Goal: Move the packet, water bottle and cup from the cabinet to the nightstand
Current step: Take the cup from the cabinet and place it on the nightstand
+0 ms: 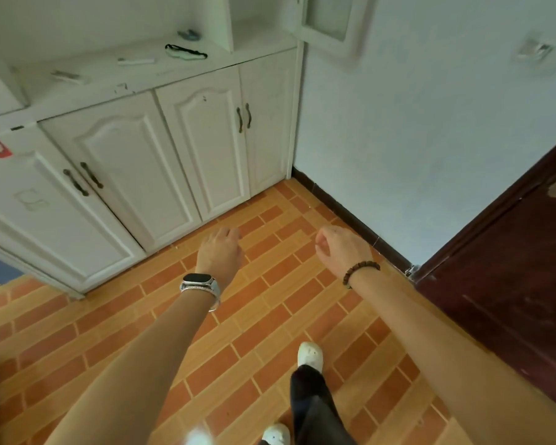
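The white cabinet [135,149] stands ahead and to the left, its lower doors closed. On its counter lie only small items; no packet, water bottle or cup shows in this view, and no nightstand either. My left hand [220,252], with a watch on the wrist, hangs over the tiled floor in front of the cabinet, fingers loosely curled down and holding nothing. My right hand [339,248], with a bead bracelet on the wrist, hovers to its right near the wall's baseboard, fingers curled inward, also holding nothing.
A black-and-green cord [187,52], a white stick-like item [135,61] and other small things lie on the counter. An upper cabinet door [329,22] hangs open at the top. A dark red door [511,268] stands at the right. My feet in white shoes [309,353] are on the orange tiles.
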Tool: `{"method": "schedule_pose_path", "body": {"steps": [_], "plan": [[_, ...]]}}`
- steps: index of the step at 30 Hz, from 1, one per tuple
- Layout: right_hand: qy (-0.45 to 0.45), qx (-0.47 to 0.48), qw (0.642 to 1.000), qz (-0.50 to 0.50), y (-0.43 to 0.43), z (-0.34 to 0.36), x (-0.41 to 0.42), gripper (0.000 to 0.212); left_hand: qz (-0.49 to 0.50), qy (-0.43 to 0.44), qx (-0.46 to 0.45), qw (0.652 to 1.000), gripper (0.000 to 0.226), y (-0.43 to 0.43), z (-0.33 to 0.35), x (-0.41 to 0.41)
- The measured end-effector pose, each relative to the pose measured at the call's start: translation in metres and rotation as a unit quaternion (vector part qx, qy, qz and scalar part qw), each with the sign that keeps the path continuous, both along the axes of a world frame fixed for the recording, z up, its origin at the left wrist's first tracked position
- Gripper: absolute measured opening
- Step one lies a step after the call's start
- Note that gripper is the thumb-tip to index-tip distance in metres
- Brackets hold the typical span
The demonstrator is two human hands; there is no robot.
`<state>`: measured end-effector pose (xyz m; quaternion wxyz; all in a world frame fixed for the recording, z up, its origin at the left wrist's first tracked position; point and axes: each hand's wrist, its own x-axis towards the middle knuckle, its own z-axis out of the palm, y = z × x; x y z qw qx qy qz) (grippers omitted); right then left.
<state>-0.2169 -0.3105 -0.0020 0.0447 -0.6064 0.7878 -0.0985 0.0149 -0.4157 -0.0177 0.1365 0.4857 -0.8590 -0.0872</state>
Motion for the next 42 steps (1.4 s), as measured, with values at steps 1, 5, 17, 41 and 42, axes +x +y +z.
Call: {"method": "schedule_pose_path", "body": {"steps": [1,5,17,41,42], "plan": [[-0.003,0.003,1.000,-0.003,-0.007,0.000,-0.008,0.011,0.000,-0.002,0.004,1.000,0.025,-0.008,0.000,-0.008],[-0.010,0.008,1.000,-0.002,-0.042,-0.004,-0.044,0.012,0.001,-0.013,-0.003,1.000,0.023,-0.042,-0.002,-0.037],[-0.037,-0.006,0.999,0.035,-0.192,0.008,-0.154,0.014,0.066,-0.056,-0.014,0.996,0.024,-0.162,0.001,-0.117],[-0.018,-0.002,1.000,0.024,-0.437,0.022,-0.282,0.015,0.031,0.020,-0.022,0.999,0.025,-0.422,-0.002,-0.271],[-0.019,-0.009,1.000,0.021,-0.451,0.026,-0.286,0.016,0.023,0.024,-0.033,0.999,0.025,-0.434,0.003,-0.277]]}}
